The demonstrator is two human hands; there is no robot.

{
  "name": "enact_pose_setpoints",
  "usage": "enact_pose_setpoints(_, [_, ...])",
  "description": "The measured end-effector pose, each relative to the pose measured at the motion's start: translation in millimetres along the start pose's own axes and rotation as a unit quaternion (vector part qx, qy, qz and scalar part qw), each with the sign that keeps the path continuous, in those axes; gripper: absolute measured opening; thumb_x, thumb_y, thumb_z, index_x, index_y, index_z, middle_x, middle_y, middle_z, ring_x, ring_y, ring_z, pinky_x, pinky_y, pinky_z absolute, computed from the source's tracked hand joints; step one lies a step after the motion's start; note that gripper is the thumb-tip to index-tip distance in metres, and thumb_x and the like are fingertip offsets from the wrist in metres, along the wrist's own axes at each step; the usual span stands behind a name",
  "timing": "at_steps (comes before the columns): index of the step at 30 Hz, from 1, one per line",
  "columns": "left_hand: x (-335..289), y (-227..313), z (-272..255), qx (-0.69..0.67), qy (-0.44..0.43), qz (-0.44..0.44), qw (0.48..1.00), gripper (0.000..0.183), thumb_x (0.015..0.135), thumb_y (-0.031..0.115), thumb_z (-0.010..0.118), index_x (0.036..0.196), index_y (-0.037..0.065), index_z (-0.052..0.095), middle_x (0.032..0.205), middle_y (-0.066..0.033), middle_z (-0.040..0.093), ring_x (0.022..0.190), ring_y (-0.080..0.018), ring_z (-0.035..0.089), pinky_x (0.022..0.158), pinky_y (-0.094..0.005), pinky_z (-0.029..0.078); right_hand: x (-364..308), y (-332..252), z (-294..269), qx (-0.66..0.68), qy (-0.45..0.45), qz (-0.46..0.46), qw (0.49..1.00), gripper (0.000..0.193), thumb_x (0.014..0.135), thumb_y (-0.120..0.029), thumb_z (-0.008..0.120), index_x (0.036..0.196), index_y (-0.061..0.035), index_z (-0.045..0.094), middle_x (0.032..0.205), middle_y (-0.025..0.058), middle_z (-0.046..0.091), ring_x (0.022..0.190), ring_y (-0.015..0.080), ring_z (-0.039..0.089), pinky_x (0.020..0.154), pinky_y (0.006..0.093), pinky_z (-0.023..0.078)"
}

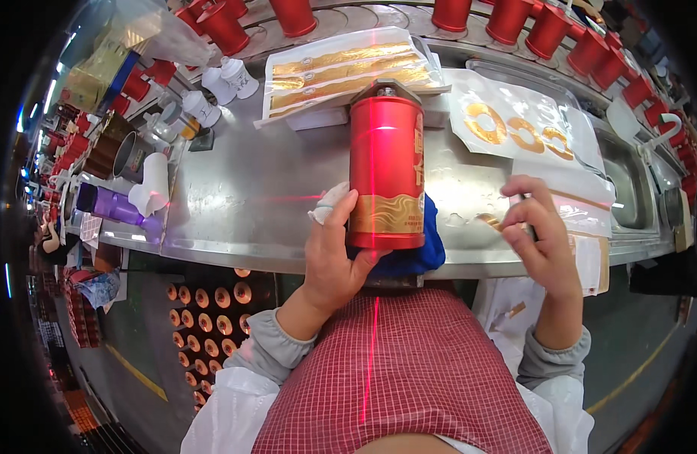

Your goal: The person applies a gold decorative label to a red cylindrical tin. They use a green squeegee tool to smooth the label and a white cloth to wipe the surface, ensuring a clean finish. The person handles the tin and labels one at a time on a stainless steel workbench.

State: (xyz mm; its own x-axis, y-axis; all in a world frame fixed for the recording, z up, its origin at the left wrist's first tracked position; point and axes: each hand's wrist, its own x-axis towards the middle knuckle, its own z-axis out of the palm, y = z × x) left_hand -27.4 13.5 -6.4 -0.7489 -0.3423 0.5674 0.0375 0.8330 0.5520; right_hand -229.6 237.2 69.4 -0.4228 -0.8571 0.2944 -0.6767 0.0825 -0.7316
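A red cylindrical bottle with a wavy gold band near its lower end lies at the middle of the steel bench. My left hand grips its lower left side, thumb at the base, with a white wrap on one finger. A blue cloth shows beneath the bottle, and its far end meets a metal fixture. A thin red light line runs along the bottle. To the right, apart from it, my right hand pinches a small curved gold decal between its fingertips.
Sheets of gold strip decals and ring-shaped gold decals lie at the far side. Several red bottles stand on a conveyor behind. A purple bottle and white paper roll sit left; a sink is right.
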Motion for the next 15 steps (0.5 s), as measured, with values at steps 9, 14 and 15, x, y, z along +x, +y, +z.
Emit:
enact_pose_setpoints(9, [48,25,-29,-0.189,-0.059,0.028,0.980,0.059,0.094,0.054,0.048,0.123,0.002,0.054,0.136,-0.0263,0.044,0.138,-0.0390,0.026,0.114,-0.0518,0.013,51,-58,29,0.041,-0.063,-0.176,0.982,0.016,0.079,-0.008,0.071,0.089,-0.0075,0.058,0.117,0.0135,0.050,0.114,0.0342,0.046,0.098,0.0430,0.035])
enact_pose_setpoints(14, [54,21,-43,-0.239,-0.160,-0.018,0.957,0.029,0.096,0.033,0.054,0.088,0.006,0.061,0.140,-0.0223,0.043,0.133,-0.0316,0.034,0.112,-0.0431,0.016,48,-56,31,0.026,-0.061,-0.149,0.987,0.015,0.081,-0.008,0.069,0.089,-0.0069,0.057,0.118,0.0147,0.050,0.110,0.0343,0.047,0.098,0.0424,0.035])
enact_pose_setpoints(15, [47,17,-44,-0.240,-0.159,-0.060,0.956,0.027,0.095,0.031,0.055,0.085,0.007,0.060,0.139,-0.0215,0.044,0.131,-0.0307,0.036,0.112,-0.0424,0.017,45,-50,35,0.038,-0.061,-0.122,0.990,0.014,0.082,-0.008,0.069,0.089,-0.0066,0.056,0.118,0.0150,0.050,0.110,0.0342,0.047,0.098,0.0421,0.035])
